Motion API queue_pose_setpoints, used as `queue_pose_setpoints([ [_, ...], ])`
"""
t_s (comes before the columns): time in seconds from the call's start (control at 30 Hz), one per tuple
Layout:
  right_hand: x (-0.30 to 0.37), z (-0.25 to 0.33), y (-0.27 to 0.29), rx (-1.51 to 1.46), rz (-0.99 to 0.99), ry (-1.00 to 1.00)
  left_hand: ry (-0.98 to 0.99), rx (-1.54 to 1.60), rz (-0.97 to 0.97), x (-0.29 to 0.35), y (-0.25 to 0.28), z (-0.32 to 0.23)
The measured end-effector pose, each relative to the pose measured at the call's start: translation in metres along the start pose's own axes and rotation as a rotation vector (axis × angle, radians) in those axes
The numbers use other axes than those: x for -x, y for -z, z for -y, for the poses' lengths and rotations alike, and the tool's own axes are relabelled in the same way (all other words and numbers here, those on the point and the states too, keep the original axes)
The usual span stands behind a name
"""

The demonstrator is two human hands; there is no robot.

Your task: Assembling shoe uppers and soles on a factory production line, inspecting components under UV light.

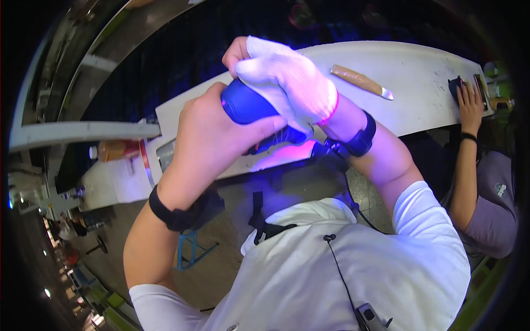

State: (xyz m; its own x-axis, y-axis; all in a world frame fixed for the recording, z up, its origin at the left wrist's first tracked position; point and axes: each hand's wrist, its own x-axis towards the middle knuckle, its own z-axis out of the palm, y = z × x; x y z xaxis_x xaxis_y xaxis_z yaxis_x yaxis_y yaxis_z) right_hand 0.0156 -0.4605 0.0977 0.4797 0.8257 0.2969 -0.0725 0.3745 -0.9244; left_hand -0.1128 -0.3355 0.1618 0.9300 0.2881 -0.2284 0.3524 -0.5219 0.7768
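Observation:
Between my two hands is a blue shoe upper (pixel 247 103) with a smooth, rounded end, raised over the near edge of the white table. My bare left hand (pixel 207 124) wraps its left and near side, the thumb lying across the blue surface. A white glove covers most of my right hand (pixel 290 80), which closes over the far and right side; some bare fingertips stick out of the glove. The gloved palm and fingers hide much of the upper. Its lower part shows only as a dark blue edge below my left thumb.
On the white table (pixel 408 66) lies a brown-wrapped tool (pixel 359 80) with a short pale tip. At left are a bottle of orange liquid (pixel 113 151) and a white metal arm (pixel 88 135). A co-worker's hand (pixel 469 102) rests by a dark piece at far right.

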Motion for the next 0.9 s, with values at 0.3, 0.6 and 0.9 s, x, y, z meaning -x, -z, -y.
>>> queue_pose_setpoints([
  [0.3,0.082,0.039,0.007,0.151,-0.225,-0.022,-0.551,-0.677,0.05,0.012,-0.04,-0.034],
  [0.6,0.136,0.067,-0.027,0.78,0.124,0.18,-0.832,-0.736,0.228,0.054,-0.009,0.009],
  [0.9,0.124,-0.02,-0.046,1.262,-0.028,0.065,-0.119,0.424,-0.201,0.106,-0.04,0.078],
])
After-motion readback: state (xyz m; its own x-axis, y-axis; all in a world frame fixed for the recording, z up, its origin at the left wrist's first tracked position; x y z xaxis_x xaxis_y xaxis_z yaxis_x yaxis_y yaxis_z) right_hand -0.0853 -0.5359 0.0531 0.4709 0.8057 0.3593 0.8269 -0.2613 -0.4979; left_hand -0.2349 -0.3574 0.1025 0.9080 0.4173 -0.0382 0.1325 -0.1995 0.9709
